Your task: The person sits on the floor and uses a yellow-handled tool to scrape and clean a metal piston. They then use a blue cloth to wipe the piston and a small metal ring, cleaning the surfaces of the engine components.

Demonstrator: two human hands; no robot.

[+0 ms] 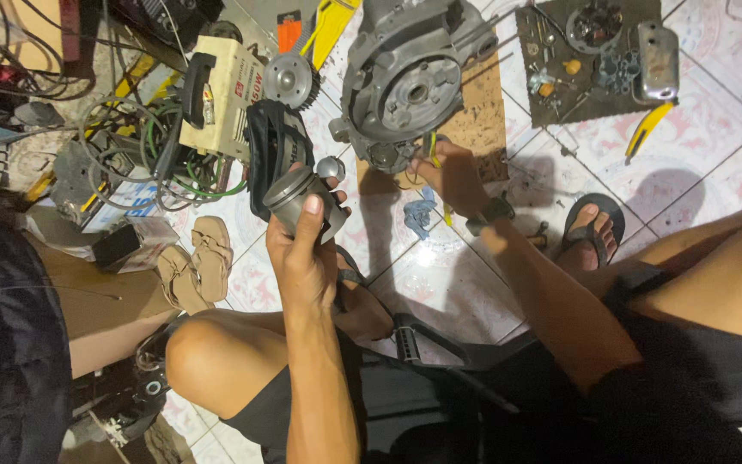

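Left hand grip closed round piston — right hand pinches yellow-handled tool at engine case.

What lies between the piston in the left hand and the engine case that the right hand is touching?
Nothing visible. The left hand holds the piston just left of the engine case; only bare tiled floor shows between them. The right hand rests at the case's lower edge.

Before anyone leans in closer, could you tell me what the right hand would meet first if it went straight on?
Most likely the grey engine casing; the right hand already reaches its lower edge, though depth is unclear.
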